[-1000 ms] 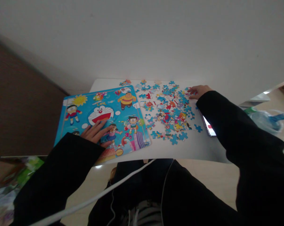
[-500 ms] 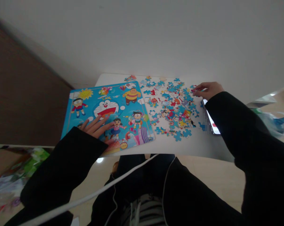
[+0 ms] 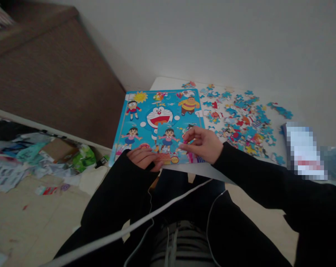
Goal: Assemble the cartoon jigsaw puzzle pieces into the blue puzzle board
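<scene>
A blue cartoon puzzle board [image 3: 151, 102] lies on the white table, with a big white-faced cat figure in its middle. Over its lower right part, my right hand [image 3: 205, 144] pinches a small puzzle piece [image 3: 181, 145] between thumb and fingertips; most of the piece is hidden. My left hand [image 3: 144, 156] lies on the board's lower edge, fingers stretched out flat and holding nothing. To the right of the board, many loose puzzle pieces [image 3: 250, 122] are spread in a heap.
A phone with a blurred-out screen [image 3: 304, 148] is at the table's right end. A brown wooden cabinet [image 3: 53, 74] stands at the left by the wall. Bags and papers [image 3: 62, 163] litter the floor at left. A white cord [image 3: 156, 213] crosses in front of my body.
My right hand has brought the puzzle piece from beside the heap leftward to the board. My left hand has moved down to the board's lower edge. The view has turned left.
</scene>
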Motion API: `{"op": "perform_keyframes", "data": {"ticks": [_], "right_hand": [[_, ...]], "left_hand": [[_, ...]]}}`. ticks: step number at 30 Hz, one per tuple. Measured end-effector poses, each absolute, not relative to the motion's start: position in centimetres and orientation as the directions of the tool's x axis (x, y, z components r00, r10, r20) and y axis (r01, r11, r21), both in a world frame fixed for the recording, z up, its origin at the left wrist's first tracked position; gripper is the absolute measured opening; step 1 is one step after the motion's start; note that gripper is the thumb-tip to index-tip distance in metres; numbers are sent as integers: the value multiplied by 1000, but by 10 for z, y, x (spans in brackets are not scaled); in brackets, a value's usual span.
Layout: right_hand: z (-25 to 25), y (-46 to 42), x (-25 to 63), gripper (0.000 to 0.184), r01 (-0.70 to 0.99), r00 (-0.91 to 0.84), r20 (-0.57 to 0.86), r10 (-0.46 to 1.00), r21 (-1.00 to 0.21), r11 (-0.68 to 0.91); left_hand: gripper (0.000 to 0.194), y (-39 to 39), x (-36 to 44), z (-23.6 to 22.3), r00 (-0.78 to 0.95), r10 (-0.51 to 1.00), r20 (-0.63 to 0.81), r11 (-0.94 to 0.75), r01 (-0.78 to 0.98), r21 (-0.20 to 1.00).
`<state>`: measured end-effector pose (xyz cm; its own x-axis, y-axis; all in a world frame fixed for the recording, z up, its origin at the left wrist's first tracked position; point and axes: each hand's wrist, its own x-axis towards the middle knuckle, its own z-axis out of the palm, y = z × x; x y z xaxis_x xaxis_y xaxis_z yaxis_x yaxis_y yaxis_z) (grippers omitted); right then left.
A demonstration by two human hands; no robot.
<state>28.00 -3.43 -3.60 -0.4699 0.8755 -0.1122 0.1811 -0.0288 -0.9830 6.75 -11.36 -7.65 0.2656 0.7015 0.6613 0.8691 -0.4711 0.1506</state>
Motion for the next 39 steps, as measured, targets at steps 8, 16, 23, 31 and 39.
{"op": "perform_keyframes", "data": {"ticks": [8, 16, 23, 31, 39], "right_hand": [[-61, -39, 252, 13, 437, -588, -11, 809, -846, 306], [-75, -20, 273, 20, 345, -769, 362, 528, -461, 818], [-83, -21, 275, 23, 330, -772, 407, 488, -400, 855], [-84, -21, 276, 24, 324, -760, 418, 497, -419, 848], [-82, -23, 275, 24, 362, -758, 357, 546, -466, 807]], "left_hand": [[18, -110, 62, -94, 129, 761, 636, -295, 941, 163], [21, -108, 55, -89, 215, 769, 602, -391, 903, 177], [19, -96, 49, -86, 382, 757, 530, -545, 816, 190], [19, -97, 57, -86, 298, 791, 535, -504, 813, 292], [8, -101, 75, -79, 180, 835, 519, -393, 857, 335]]}}
